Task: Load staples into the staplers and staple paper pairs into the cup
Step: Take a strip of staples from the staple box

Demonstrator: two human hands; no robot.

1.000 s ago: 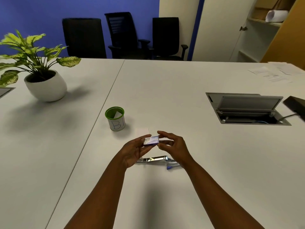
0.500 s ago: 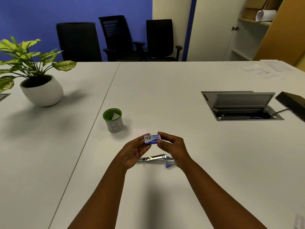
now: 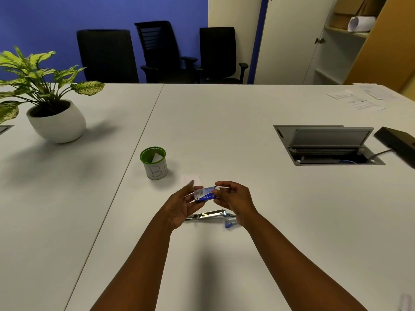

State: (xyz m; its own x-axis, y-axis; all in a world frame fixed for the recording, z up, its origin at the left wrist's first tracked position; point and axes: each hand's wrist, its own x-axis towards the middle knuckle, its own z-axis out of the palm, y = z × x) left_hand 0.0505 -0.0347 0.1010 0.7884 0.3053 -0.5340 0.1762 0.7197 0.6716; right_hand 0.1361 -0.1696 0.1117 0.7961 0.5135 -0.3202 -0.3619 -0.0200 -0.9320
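A small blue and white staple box (image 3: 204, 194) is held above the table between both hands. My left hand (image 3: 179, 204) grips its left end and my right hand (image 3: 233, 198) pinches its right end. Below them a metal stapler (image 3: 208, 215) with a blue handle lies opened out flat on the white table. A small white paper piece (image 3: 190, 178) lies just beyond the hands. To its left stands a green-rimmed cup (image 3: 154, 163) marked "B1", with a white paper inside.
A potted plant (image 3: 51, 111) stands at the far left. An open cable hatch (image 3: 325, 144) is set into the table at the right, with a black device (image 3: 397, 142) beside it. Printed sheets (image 3: 357, 99) lie at the far right. Black chairs (image 3: 161, 55) line the back.
The staple box has been turned in the hands, so its blue printed side now faces me. The stapler and cup have not moved on the table.
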